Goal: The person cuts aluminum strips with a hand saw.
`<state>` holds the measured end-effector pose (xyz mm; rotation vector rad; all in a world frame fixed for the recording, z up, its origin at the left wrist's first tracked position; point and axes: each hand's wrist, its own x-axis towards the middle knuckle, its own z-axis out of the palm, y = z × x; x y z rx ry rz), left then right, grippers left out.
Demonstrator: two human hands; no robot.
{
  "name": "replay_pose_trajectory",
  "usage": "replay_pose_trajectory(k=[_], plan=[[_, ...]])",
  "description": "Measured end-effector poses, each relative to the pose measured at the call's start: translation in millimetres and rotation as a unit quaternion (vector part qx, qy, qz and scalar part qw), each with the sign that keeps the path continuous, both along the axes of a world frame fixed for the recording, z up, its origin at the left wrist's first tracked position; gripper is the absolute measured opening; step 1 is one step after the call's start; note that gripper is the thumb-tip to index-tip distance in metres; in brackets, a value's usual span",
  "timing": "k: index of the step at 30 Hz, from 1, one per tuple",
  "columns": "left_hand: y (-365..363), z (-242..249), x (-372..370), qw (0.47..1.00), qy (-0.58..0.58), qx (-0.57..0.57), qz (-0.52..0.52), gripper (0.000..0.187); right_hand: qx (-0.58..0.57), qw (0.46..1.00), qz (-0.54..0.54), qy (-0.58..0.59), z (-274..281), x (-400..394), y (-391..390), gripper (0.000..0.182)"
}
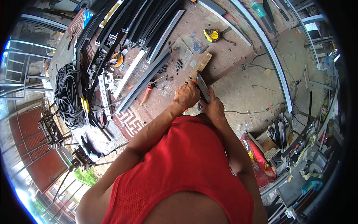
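Presumably for steadiness, the printed strip (203, 88) is clamped by the right hand (214, 106), grip in the left hand (187, 95) being indiscernible.

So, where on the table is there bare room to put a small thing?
One bare patch lies between the tape measure, the wooden piece and the table's edge; another, mostly bare, between tape measure and black profiles. The left side is crowded: profiles, coiled cable.

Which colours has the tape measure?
The tape measure is mostly yellow and black in the head view.
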<state>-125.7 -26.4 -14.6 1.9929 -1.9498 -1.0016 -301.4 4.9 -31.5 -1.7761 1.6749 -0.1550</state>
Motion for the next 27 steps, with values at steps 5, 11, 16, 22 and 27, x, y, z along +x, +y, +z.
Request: replay_pose_trajectory(k=[5, 11, 16, 22, 27], plan=[[14, 3, 1, 1.0, -0.011, 0.014, -0.001, 0.04, -0.024, 1.0, 0.011, 0.001, -6, -5, -1, 0.077], [14, -31, 35, 0.987, -0.063, -0.054, -0.134, 0.029, -0.016, 0.995, -0.046, -0.089, 10, -26, -9, 0.075], [-9, 72, 45, 0.971, 0.205, -0.054, 0.11, 0.017, -0.036, 0.979, -0.033, -0.196, 70, -46, -21, 0.077], [-8, 130, 32, 0.856, 0.5, -0.004, 0.131, 0.013, -0.168, 0.937, 0.027, -0.304, 163, -16, -53, 0.072], [-4, 163, 34, 0.883, 0.315, -0.347, -0.014, 0.062, -0.258, 0.786, -0.075, -0.558, 250, 22, -82, 0.079]])
